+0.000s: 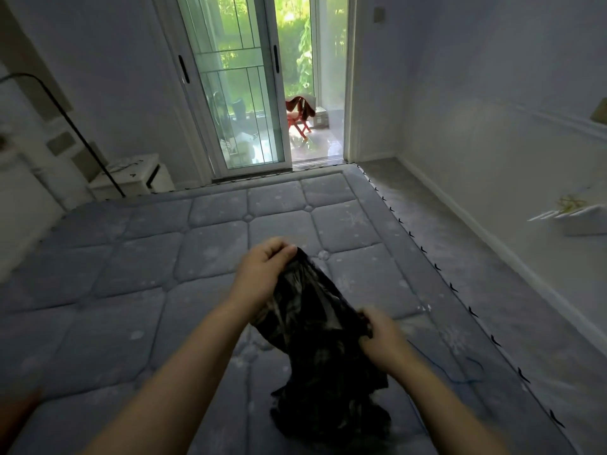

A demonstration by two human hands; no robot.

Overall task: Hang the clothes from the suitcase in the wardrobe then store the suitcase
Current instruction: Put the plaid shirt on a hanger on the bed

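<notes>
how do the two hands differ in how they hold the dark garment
The left hand grips the dark garment at its top end, farther from the camera; the right hand holds it lower, at its right edge and nearer. The left shows its back, fingers curled over the fabric; the right is blurred. Both hold it above the mattress.

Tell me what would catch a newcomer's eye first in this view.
First, the dark garment held up in the middle foreground, the left hand gripping its top edge and the right hand gripping its side, its lower end bunched on the bare grey mattress. Next, the bright glass sliding door at the far wall, partly open onto greenery, with a red chair just outside.
</notes>
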